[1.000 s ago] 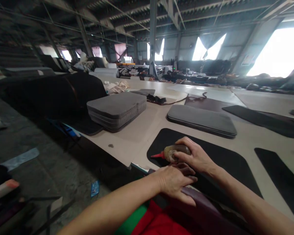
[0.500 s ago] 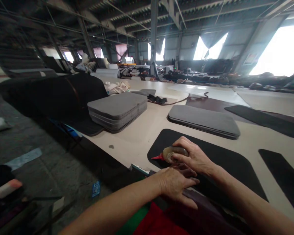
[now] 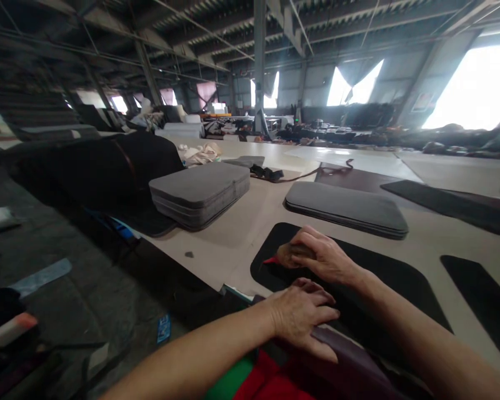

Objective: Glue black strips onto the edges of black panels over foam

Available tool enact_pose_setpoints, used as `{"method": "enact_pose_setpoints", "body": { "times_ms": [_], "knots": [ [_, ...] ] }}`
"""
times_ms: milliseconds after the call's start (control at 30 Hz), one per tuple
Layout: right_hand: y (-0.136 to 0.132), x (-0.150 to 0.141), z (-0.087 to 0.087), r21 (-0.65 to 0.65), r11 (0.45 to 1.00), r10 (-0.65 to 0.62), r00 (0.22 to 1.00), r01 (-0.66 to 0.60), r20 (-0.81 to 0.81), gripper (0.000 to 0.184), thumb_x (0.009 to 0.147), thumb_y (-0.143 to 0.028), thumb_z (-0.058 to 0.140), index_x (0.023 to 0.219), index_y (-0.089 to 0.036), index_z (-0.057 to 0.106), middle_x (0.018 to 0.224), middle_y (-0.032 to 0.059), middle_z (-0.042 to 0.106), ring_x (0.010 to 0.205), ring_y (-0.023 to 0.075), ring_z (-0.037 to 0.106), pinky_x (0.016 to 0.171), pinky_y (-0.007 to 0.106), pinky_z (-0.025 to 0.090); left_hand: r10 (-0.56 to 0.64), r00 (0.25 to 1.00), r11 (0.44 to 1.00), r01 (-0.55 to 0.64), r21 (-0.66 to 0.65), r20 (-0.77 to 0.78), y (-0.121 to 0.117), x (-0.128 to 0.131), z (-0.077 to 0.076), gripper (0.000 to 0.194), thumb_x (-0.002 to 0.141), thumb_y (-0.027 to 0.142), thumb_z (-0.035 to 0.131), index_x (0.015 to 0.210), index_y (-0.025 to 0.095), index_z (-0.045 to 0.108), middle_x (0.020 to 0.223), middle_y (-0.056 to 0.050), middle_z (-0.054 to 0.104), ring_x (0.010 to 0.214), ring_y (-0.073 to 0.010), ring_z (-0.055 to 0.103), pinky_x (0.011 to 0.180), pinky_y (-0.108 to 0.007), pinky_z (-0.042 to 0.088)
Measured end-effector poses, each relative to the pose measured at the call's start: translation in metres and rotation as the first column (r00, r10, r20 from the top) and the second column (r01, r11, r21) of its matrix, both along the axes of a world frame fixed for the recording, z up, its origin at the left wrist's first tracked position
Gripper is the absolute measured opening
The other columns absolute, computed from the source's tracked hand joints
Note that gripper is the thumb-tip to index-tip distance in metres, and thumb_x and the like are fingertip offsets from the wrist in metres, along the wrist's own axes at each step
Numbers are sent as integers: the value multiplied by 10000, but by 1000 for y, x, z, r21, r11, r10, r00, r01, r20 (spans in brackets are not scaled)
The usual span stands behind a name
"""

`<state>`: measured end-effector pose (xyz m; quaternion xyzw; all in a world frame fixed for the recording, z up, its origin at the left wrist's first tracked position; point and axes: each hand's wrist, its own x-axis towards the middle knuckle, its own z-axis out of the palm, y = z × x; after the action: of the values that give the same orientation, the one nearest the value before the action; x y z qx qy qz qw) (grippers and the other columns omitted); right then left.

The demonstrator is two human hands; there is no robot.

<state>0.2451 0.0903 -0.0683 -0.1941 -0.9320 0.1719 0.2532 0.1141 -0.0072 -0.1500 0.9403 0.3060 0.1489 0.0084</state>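
Note:
My right hand (image 3: 327, 256) is wrapped round a brownish squeeze bottle (image 3: 294, 255) with a red pointed nozzle. The bottle lies nearly level, its tip directed left over the near-left corner of a black rounded panel (image 3: 383, 266). Whether the tip touches the panel I cannot tell. Closer to me, my left hand (image 3: 304, 314) lies flat with its fingers spread, across the panel's near edge and a dark purple sheet (image 3: 350, 355) at the table edge. It holds nothing.
Behind the panel lies a low stack of grey rounded pieces (image 3: 345, 205). A taller grey stack (image 3: 200, 189) stands to the left, beside a large black roll (image 3: 87, 166). Dark strips (image 3: 479, 300) lie at the right. The table (image 3: 229, 250) ends at my left, above the floor.
My right hand has drawn the bottle slightly up and away from my left hand, and its nozzle tip has shifted a little right. My left hand stays nearly in place.

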Motion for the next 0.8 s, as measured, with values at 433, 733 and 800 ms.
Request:
{"method": "enact_pose_setpoints", "body": {
  "times_ms": [433, 733, 800],
  "knots": [
    [61, -3, -6, 106, 952, -287, 958, 286, -10, 119, 911, -260, 585, 1029, -243, 585, 1037, 30, 573, 935, 210, 576, 798, 325, 417, -22, 999, 999, 21, 27, 46, 3, -1, -4, 665, 841, 697, 614, 1266, 189, 563, 1305, -88, 617, 1181, -281, 549, 1011, -440, 384],
    [96, -5, -1, 161, 892, -433, 901, 423, 31, 180, 871, -302, 624, 1039, -244, 595, 1040, 31, 592, 898, 208, 579, 712, 298, 390, -27, 998, 1000, 27, 3, 61, 4, -1, -6, 687, 833, 705, 618, 1281, 187, 563, 1300, -100, 625, 1182, -282, 552, 1035, -446, 363],
    [99, -3, 5, 169, 888, -445, 893, 428, 73, 200, 867, -337, 635, 1039, -242, 598, 1034, 33, 596, 881, 204, 582, 699, 293, 387, -28, 998, 1000, 29, -9, 61, 5, -1, -6, 698, 818, 704, 639, 1278, 185, 568, 1304, -100, 624, 1182, -278, 553, 1039, -442, 364]
  ]
}}
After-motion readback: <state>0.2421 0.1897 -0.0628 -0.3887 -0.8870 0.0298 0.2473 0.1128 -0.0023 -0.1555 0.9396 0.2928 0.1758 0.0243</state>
